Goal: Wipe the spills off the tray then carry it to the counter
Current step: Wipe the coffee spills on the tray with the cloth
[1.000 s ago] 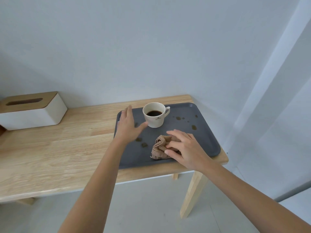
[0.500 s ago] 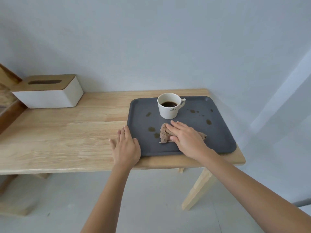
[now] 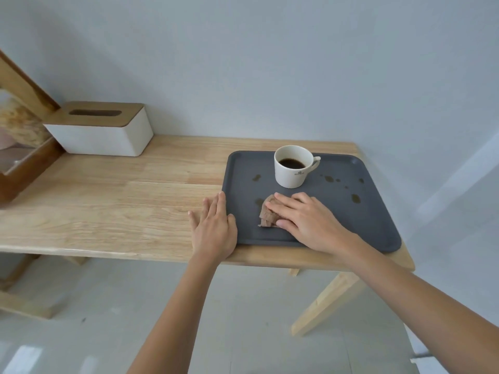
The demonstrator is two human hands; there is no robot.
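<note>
A dark grey tray [image 3: 378,228] lies on the right end of a wooden table [image 3: 121,206]. Brown spill spots [image 3: 356,198] dot its right half, and one more spot [image 3: 256,178] sits left of a white cup [image 3: 293,167] holding dark coffee. My right hand [image 3: 307,221] presses flat on a crumpled brown cloth [image 3: 267,215] near the tray's front left. My left hand [image 3: 214,229] rests flat, fingers apart, on the table against the tray's left edge.
A white tissue box [image 3: 102,130] with a wooden lid stands at the table's back left. A wooden-framed thing [image 3: 19,130] is at the far left. The wall runs behind; the table's right edge is close to the tray.
My left hand left the cup's side and settled on the table by the tray's left edge. My right hand slid the cloth leftward over spots near the tray's front.
</note>
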